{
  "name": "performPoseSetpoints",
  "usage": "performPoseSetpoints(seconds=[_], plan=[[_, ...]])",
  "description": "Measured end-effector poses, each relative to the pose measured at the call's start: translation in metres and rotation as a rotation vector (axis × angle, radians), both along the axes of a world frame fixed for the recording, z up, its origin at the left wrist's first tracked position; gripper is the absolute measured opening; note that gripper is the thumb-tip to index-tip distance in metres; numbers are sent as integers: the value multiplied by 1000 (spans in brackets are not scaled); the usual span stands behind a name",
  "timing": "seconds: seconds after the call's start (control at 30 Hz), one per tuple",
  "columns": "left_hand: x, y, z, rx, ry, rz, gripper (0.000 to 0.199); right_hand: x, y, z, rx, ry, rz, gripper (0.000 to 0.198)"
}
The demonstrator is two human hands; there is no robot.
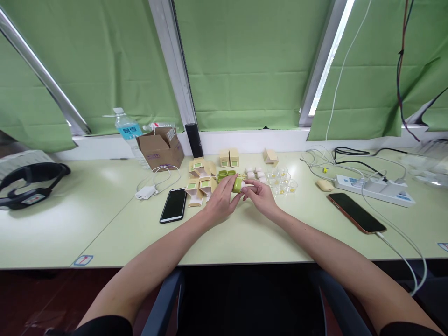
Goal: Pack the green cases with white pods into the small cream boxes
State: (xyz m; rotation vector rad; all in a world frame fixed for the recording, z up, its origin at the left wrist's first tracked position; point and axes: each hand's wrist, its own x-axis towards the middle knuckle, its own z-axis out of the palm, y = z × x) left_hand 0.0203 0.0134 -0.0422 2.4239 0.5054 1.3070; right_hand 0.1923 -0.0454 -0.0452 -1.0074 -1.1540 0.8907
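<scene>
My left hand (220,198) is closed around a small green container (237,185) above the middle of the table. At the container's right end shows a small white piece (243,185), and the fingertips of my right hand (262,198) pinch there. Whether this white piece is joined to the container I cannot tell. Just behind my left hand lie more green containers (222,174). Several small white pieces (250,174) sit beyond my right hand, beside a group of clear plastic pieces (282,181) with yellow marks. Open cardboard boxes (195,189) stand left of my left hand.
Closed small boxes (229,157) and another box (270,157) stand farther back. A black phone (173,205), a charger (146,192), a brown carton (161,148) and a water bottle (131,133) are left. Right are a second phone (357,212) and a power strip (376,189) with cables.
</scene>
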Motion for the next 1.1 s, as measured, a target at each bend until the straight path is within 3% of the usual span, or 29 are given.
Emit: performPoseSetpoints(seconds=[0.27, 0.37, 0.43, 0.53, 0.7, 0.8, 0.9, 1.1], plan=[[2, 5, -5, 355, 81, 141, 57, -2, -4, 5, 0, -9, 75, 52], [2, 6, -6, 379, 80, 165, 56, 0, -5, 4, 17, -18, 107, 50], [2, 5, -5, 319, 73, 164, 54, 1, -6, 3, 57, -50, 127, 48], [1, 3, 1, 104, 35, 155, 49, 3, -10, 2, 155, -202, 86, 43], [3, 2, 6, -358, -67, 34, 44, 6, -16, 3, 485, -773, -268, 43], [7, 1, 3, -554, -117, -116, 51, 9, -15, 3, 659, -1011, -368, 33], [11, -1, 0, -640, -152, -181, 57, 9, -12, 2, 735, -1062, -358, 28], [12, -4, -2, -619, -135, -132, 58, 8, -9, 2, 793, -1007, -359, 28]])
